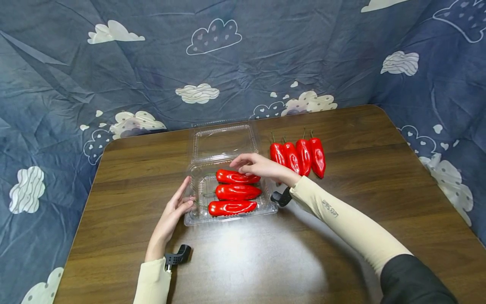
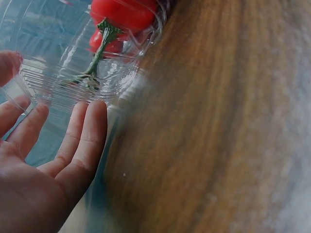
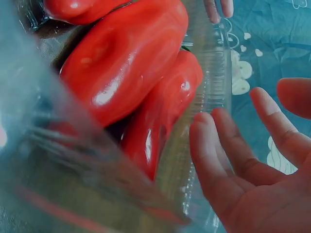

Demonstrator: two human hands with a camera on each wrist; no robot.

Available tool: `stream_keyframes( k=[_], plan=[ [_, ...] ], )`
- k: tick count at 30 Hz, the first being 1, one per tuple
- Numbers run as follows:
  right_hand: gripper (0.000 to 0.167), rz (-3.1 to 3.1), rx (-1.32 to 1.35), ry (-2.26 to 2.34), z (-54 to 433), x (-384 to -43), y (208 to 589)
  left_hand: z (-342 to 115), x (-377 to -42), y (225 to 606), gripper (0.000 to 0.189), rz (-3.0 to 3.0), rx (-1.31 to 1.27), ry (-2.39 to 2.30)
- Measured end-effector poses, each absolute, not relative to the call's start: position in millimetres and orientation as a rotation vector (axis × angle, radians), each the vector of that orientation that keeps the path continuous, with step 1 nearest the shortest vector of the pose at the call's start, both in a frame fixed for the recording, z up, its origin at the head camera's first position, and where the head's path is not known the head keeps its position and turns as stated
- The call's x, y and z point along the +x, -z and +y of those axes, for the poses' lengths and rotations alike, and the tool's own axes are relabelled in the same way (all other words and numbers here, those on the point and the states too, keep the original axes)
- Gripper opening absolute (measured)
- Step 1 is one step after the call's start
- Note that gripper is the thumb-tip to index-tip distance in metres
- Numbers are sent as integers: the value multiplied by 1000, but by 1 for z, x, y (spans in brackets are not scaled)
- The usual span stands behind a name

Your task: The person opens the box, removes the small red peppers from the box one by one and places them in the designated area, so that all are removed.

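In the head view a clear plastic clamshell box (image 1: 231,221) lies open on the table, with three red peppers inside, stems to the left: a near one (image 1: 232,208), a middle one (image 1: 237,192) and a far one (image 1: 228,176). My left hand (image 1: 170,216) is at the box's left end; the left wrist view has its mostly straight fingertips (image 2: 95,114) against the ribbed clear wall. Above the far pepper, my right hand (image 1: 262,165) partly covers it. Its fingers (image 3: 233,141) are spread and loosely bent, holding nothing, in the right wrist view.
Several more red peppers (image 1: 318,156) lie side by side on the wooden table (image 1: 379,190), right of the box, stems pointing away. The raised clear lid (image 1: 195,145) reaches toward the table's back edge. Behind hangs a blue cloth (image 1: 265,55) with cloud prints.
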State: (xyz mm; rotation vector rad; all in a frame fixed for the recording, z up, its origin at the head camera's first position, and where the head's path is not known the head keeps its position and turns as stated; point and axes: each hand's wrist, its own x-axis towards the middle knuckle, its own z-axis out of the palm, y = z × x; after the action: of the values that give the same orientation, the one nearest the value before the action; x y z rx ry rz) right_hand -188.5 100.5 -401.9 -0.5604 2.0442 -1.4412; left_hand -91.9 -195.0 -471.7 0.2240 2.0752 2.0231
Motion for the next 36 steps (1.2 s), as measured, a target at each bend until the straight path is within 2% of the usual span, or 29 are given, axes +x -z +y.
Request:
stream_keyframes(
  k=[36],
  plan=[
    [37, 2085, -564, 1165, 80, -192, 409, -194, -91, 471, 67, 2078, 222, -2039]
  ],
)
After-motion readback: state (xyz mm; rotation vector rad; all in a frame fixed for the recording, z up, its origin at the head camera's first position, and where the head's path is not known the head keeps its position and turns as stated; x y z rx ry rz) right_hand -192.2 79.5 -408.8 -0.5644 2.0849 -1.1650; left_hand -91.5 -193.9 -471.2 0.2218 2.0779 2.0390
